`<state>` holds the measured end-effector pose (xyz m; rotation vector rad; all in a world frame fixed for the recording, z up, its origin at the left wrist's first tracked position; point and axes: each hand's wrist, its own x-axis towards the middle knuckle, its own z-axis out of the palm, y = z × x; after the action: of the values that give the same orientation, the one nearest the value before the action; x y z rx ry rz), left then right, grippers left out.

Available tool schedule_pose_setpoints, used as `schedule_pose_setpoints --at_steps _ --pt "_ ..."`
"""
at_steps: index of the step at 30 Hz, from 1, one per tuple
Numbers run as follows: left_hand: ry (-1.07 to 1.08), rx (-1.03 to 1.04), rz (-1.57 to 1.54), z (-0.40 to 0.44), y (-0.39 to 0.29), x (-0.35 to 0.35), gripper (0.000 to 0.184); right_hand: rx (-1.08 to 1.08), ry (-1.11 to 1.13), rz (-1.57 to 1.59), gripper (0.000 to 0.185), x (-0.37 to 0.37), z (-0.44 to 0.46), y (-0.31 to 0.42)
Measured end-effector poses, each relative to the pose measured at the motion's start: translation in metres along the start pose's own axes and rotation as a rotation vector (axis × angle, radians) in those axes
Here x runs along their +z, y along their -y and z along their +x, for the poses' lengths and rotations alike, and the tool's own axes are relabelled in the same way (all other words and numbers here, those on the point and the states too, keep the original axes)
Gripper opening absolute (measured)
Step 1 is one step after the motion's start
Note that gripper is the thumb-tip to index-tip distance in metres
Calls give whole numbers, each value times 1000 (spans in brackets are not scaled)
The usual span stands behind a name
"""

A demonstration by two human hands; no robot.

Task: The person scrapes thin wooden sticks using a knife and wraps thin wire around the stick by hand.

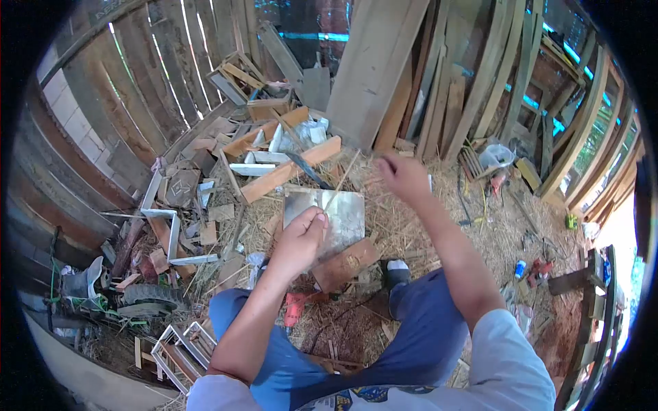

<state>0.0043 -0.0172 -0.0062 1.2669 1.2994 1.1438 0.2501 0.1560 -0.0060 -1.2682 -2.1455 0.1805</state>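
Observation:
My left hand (301,236) is closed in a pinch round a thin wooden stick (343,179), which slants up and away to the right. Below that hand lies a greyish, worn flat square board (351,211). My right hand (403,177) is curled into a fist, raised to the right of the stick's tip and apart from it. What the right fingers hold, if anything, is hidden. Beyond the square board a dark blade-like strip (308,171) leans over an orange-brown plank (291,170). A reddish wooden block (346,264) sits between my legs and the board.
Wood scraps and white frame pieces (171,236) are heaped at the left, near a black tire (147,301). Tall boards (375,68) lean on the back wall. A red object (295,308) lies by my leg; a blue can (520,268) is at the right. Straw covers the ground.

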Motion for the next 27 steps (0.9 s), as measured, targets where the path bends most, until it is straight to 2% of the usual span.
schedule_pose_setpoints --at_steps 2,4,5,7,8,10,14,17,24,27 --pt "24 30 -44 -2 -6 2 20 61 -65 -27 30 -4 -3 -32" --pt "85 -178 -212 -7 -28 -2 20 225 -44 69 31 -10 -2 -36" --pt "84 -168 -210 -6 -28 -5 20 219 -52 67 31 -8 -3 -35" --pt "106 -322 -394 -3 -26 -9 22 57 -121 197 29 -14 -10 -2" --pt "105 -317 -392 -1 -24 -9 22 53 -125 198 29 -15 -14 10" --pt "64 -304 -355 0 -19 -10 22 -17 39 238 27 -12 -19 30" --pt "8 -265 -306 -1 -21 -4 22 -109 89 224 25 -8 -24 60" --pt "-16 -225 -296 1 -15 -5 23 -305 125 134 22 1 -25 63" --pt "-27 -166 -228 3 -18 -3 27 -337 156 117 22 2 -29 68" --pt "-11 -138 -197 6 -14 -4 26 -264 184 171 21 -2 -23 64"
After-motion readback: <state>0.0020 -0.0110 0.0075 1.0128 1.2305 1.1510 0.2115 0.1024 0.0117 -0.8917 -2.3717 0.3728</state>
